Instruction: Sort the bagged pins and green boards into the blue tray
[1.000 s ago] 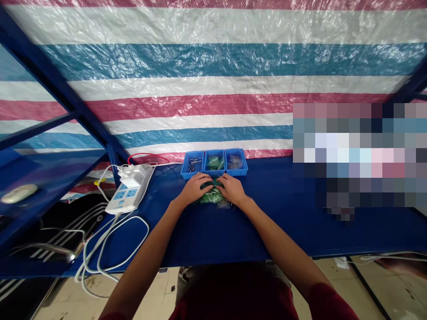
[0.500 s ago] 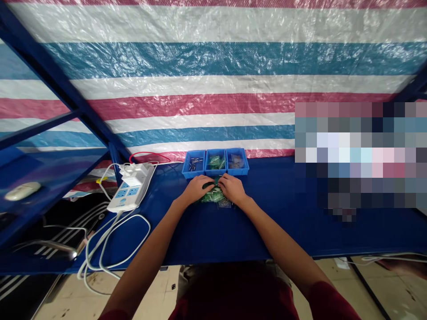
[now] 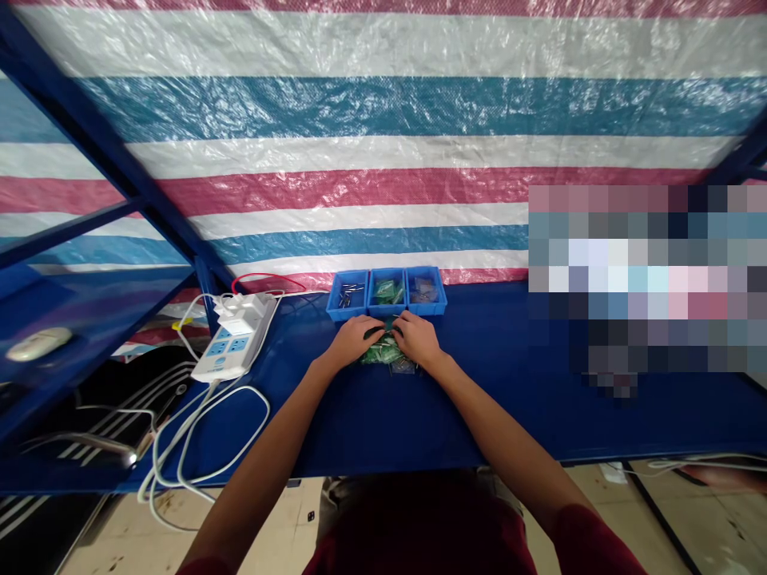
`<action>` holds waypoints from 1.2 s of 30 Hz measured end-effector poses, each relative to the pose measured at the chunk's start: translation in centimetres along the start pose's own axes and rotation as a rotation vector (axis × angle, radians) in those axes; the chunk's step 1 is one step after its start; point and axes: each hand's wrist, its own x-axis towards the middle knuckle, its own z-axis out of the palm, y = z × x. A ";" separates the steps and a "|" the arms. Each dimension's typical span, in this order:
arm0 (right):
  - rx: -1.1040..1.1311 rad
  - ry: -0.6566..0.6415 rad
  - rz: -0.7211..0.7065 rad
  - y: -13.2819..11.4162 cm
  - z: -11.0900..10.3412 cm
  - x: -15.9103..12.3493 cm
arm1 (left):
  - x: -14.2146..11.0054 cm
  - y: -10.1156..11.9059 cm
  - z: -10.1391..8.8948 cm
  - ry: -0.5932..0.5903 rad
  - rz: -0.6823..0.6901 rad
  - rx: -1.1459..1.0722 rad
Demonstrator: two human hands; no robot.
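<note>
My left hand (image 3: 353,339) and my right hand (image 3: 418,339) meet over a small pile of green plastic packets (image 3: 382,351) on the blue table. Both hands have their fingers curled inward, thumb towards forefinger, with the fingertips almost touching. What they pinch is too small and too covered to name. A clear packet with small metal pieces (image 3: 403,366) lies by my right wrist. Just beyond my hands stand three joined blue bins: the left bin (image 3: 339,313) has metal pins, the middle bin (image 3: 379,309) green packets, the right bin (image 3: 427,309) clear packets.
A white power strip (image 3: 220,363) with a plugged-in adapter (image 3: 240,314) stands to the left, its white cable (image 3: 268,407) looped over the table edge. A striped plastic sheet (image 3: 371,188) hangs behind. Blue metal posts (image 3: 129,172) rise at left. A blurred-out patch covers the right.
My fingertips have shifted very slightly over the green packets. The bins and the power strip have stayed in place.
</note>
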 end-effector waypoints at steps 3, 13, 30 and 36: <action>0.027 0.059 -0.007 0.1 0.1 0.0 | 0.0 0.0 0.0 0.007 -0.008 -0.001; 0.317 0.416 -0.043 0.2 -0.2 -0.5 | -0.1 1.4 -0.6 0.244 -0.131 -0.271; 0.712 0.295 -0.049 -0.1 -0.4 -0.6 | -0.2 1.8 -0.7 0.346 -0.219 -0.632; 0.700 0.306 -0.161 0.1 -0.4 -0.7 | 0.0 2.5 -0.5 0.337 -0.302 -0.875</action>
